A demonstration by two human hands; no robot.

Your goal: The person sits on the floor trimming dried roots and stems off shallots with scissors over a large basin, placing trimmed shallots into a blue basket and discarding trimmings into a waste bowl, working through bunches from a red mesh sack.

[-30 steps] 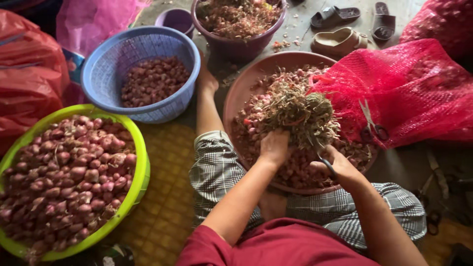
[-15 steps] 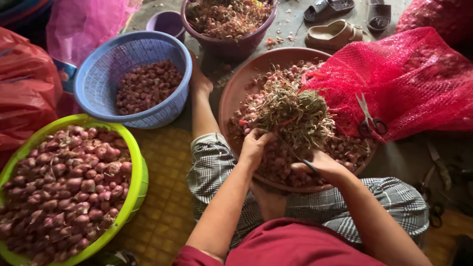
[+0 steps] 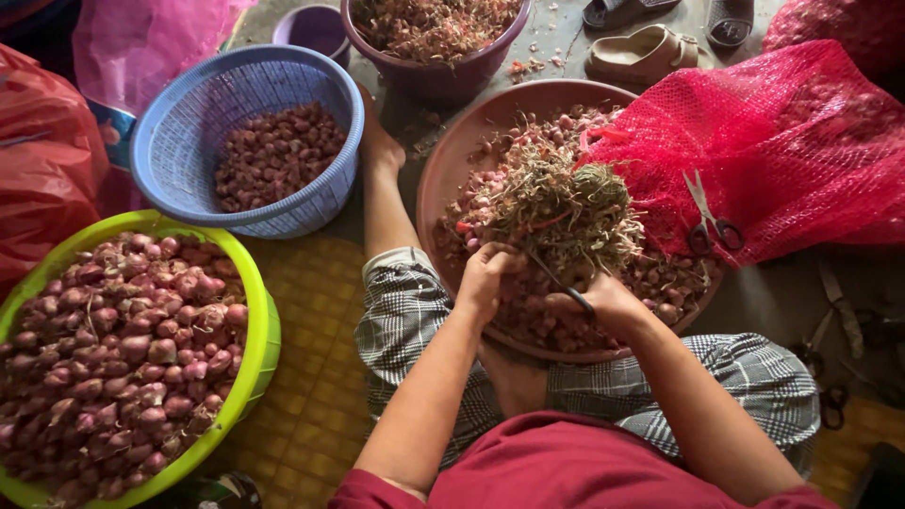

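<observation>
Left hand (image 3: 487, 271) grips a shallot bunch (image 3: 556, 212); right hand (image 3: 603, 300) pinches a small knife (image 3: 564, 286) over the brown basin (image 3: 443, 179).

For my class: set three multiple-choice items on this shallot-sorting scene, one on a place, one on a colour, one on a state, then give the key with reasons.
1. Where do the loose scissors lie?
A. on the red mesh sack
B. in the blue basket
C. in the green basin

2. What colour is the basin that holds the largest heap of shallots?
A. purple
B. green
C. brown

3. What is the left hand doing?
A. resting on a knee
B. hanging free
C. gripping the shallot bunch

Key: 1 A, they rest on the mesh; 2 B, its rim is bright green; 3 C, its fingers close at the stalks.
</observation>
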